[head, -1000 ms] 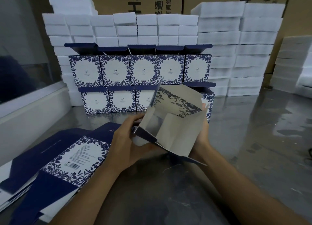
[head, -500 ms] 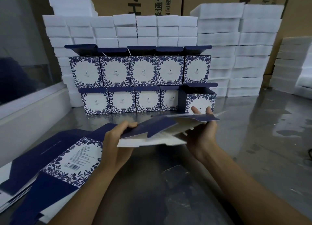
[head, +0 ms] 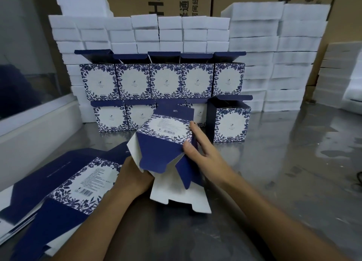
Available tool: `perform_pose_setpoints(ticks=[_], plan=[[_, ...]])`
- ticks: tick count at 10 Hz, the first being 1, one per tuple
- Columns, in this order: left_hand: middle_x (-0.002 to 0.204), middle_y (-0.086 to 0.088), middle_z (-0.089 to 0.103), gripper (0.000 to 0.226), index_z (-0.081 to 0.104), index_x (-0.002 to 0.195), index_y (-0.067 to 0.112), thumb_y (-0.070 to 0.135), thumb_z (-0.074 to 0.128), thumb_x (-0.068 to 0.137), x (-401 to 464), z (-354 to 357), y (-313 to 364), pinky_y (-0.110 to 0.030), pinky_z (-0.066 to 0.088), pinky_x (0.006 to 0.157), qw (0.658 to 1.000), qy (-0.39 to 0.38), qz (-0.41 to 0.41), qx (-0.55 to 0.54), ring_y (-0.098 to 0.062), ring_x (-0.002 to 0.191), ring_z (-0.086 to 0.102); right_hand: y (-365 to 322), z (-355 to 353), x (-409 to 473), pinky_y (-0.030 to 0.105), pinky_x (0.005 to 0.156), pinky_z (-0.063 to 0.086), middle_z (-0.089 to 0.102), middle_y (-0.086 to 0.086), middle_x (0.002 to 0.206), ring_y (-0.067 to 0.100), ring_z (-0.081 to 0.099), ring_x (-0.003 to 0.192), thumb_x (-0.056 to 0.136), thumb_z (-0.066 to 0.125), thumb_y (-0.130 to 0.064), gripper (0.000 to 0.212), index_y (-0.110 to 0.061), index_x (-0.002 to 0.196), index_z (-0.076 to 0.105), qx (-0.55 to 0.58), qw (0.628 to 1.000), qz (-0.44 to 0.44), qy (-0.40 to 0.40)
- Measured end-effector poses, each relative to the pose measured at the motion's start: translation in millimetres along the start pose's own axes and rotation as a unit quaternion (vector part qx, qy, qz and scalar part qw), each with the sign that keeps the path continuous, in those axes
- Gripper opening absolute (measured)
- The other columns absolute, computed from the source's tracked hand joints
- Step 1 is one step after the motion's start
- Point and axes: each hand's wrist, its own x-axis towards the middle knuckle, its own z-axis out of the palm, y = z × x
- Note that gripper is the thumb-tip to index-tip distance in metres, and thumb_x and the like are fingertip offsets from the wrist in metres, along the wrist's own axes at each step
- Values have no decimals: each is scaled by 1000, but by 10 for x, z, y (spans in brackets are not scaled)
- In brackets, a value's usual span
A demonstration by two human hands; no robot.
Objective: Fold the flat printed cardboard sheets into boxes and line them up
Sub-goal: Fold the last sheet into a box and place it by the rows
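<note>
Now the box [head: 164,141], mid-frame just above the worktop [head: 274,172], is squared up with its bottom flaps hanging open. The right hand [head: 201,151] pinches its near edge, thumb on blue; the left hand [head: 135,174] grips beneath, fingers hidden. Probably best: tuck the side flaps first, keeping corners square, then add it to the row [head: 231,121] behind.

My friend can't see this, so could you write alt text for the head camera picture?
Two hands fold a half-formed blue floral box over a steel table: the left hand grips its lower flaps, the right hand holds its side. Finished boxes stand in two rows behind; flat sheets lie left.
</note>
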Motion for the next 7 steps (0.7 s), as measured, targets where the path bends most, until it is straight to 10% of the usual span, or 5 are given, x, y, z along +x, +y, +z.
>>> perform_pose_setpoints(ticks=[1,3,4,5,7], plan=[[77,6,48,29,45,77,25,5,64,87,-5,35,68,-26,34,68,1000,-24,13,4,-28,84,56,4,-42,-1,52,122,24,2,-23,166,6,7,154,52,80,-79,138,-47,155,-6,-11,997,-3,-72],[137,-32,49,46,48,128,-15,1,66,89,-62,41,10,14,10,74,999,-19,35,26,-39,134,42,-56,111,-52,53,123,16,-17,-22,165,-1,-14,151,53,81,-73,143,-60,139,-33,-189,981,1,-50],[109,-27,62,23,61,112,2,-7,53,93,35,1,107,-33,42,88,995,34,84,31,-41,106,55,-64,120,-51,38,118,34,22,-22,160,-4,24,146,71,79,-59,114,-40,158,9,-123,990,-53,33],[85,13,58,13,59,98,25,26,46,100,26,-17,178,-25,39,63,970,75,229,24,-14,80,57,-79,85,-30,42,95,55,52,-5,138,8,61,115,72,82,-47,89,-29,145,34,-9,993,-59,105],[123,54,43,105,18,152,37,88,52,67,-42,-6,245,-2,35,93,959,-143,234,-75,25,121,38,-70,-78,34,16,62,51,63,-1,114,5,68,80,69,75,-48,61,-38,116,39,56,979,-50,188]])
